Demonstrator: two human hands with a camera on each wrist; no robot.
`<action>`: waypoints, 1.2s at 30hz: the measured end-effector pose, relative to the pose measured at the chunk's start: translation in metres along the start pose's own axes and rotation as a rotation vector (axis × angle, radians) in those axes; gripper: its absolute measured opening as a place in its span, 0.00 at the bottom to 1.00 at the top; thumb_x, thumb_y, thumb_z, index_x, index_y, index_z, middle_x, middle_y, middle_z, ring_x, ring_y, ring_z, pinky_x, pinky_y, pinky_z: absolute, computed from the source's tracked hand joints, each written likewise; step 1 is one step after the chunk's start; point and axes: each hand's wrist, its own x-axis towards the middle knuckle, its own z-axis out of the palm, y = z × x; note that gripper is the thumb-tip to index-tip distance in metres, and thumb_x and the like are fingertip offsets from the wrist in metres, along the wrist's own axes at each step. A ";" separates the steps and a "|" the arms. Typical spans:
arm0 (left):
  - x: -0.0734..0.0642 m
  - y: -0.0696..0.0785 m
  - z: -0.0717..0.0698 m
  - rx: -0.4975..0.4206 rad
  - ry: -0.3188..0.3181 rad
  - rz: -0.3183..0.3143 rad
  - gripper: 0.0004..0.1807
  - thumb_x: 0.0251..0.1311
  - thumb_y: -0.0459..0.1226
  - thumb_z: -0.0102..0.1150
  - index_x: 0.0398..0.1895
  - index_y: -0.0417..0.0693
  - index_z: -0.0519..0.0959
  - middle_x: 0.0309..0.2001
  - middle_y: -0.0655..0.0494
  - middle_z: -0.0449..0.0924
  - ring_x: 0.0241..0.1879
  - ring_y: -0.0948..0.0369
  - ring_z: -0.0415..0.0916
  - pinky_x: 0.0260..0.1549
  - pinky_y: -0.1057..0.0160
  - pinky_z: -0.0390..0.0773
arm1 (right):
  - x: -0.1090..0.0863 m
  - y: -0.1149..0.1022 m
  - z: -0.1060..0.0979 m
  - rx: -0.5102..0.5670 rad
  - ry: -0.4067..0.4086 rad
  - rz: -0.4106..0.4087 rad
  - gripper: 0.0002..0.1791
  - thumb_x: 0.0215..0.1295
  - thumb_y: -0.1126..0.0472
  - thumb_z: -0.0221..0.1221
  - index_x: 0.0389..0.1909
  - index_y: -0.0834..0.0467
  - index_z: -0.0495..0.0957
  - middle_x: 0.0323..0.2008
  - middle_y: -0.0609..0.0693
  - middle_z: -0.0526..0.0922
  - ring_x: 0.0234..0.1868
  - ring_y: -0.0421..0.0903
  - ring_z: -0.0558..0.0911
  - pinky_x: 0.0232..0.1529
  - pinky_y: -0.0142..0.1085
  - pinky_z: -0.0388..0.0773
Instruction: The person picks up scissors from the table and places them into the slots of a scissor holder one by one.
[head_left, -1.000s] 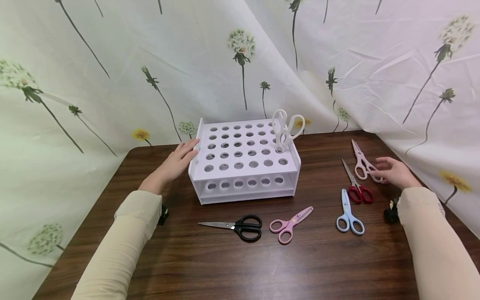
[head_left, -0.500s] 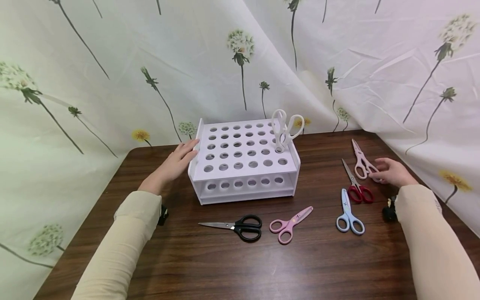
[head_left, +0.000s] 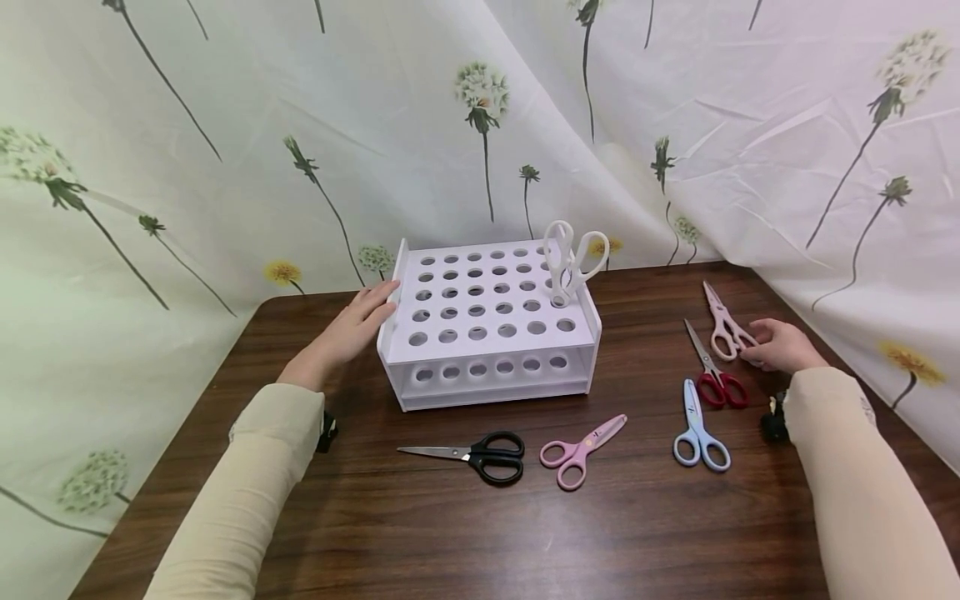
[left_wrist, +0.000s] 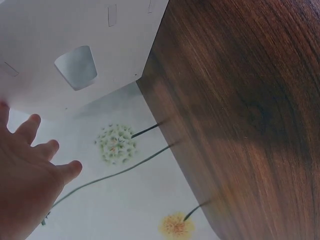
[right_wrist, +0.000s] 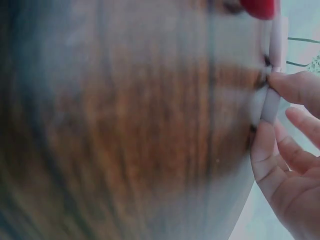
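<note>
My left hand (head_left: 347,330) rests with straight fingers against the left side of a white rack (head_left: 480,355) with rows of round holes. In the left wrist view the rack's side panel (left_wrist: 112,55) shows a cut-out, fingertips close to its edge. One pair of white scissors (head_left: 576,278) stands handles up in a hole at the rack's right. At the far right, my right hand (head_left: 783,347) pinches a handle loop of pale pink scissors (head_left: 723,322) lying on the table. Thumb and fingers (right_wrist: 263,142) meet the handle (right_wrist: 270,106) in the right wrist view.
Red-handled scissors (head_left: 716,377) lie just left of my right hand, with light blue scissors (head_left: 695,422) nearer me. Pink scissors (head_left: 582,451) and black-handled scissors (head_left: 480,451) lie in front of the rack. A flower-printed cloth (head_left: 420,125) hangs behind the brown table (head_left: 450,542).
My right hand has shifted slightly left and its fingers have drawn in around the pale pink handle. The left hand, rack and other scissors stay in place.
</note>
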 end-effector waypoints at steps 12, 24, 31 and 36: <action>0.000 0.000 0.000 0.004 -0.002 -0.006 0.31 0.70 0.54 0.32 0.73 0.56 0.48 0.72 0.52 0.40 0.69 0.51 0.28 0.61 0.41 0.37 | -0.002 -0.001 -0.004 -0.010 0.000 0.046 0.33 0.59 0.60 0.57 0.52 0.85 0.61 0.33 0.66 0.79 0.28 0.49 0.80 0.31 0.42 0.78; 0.000 0.001 0.000 -0.012 -0.009 -0.009 0.31 0.70 0.54 0.32 0.73 0.55 0.48 0.72 0.51 0.39 0.69 0.49 0.25 0.61 0.41 0.35 | -0.003 0.002 -0.007 0.085 -0.005 0.056 0.34 0.63 0.56 0.55 0.56 0.81 0.60 0.32 0.56 0.80 0.31 0.45 0.78 0.32 0.35 0.76; 0.000 -0.001 0.001 -0.006 0.019 0.018 0.31 0.70 0.52 0.34 0.72 0.51 0.50 0.71 0.47 0.42 0.69 0.47 0.27 0.62 0.42 0.35 | -0.005 0.004 -0.009 0.149 0.021 0.059 0.36 0.64 0.54 0.54 0.59 0.80 0.56 0.33 0.57 0.80 0.30 0.41 0.78 0.31 0.32 0.74; 0.000 -0.001 0.002 -0.001 0.027 0.024 0.31 0.70 0.52 0.34 0.72 0.51 0.51 0.71 0.47 0.43 0.69 0.47 0.28 0.62 0.42 0.36 | -0.006 0.005 -0.007 0.197 0.048 0.041 0.34 0.66 0.54 0.52 0.60 0.79 0.57 0.32 0.49 0.77 0.28 0.41 0.76 0.30 0.31 0.73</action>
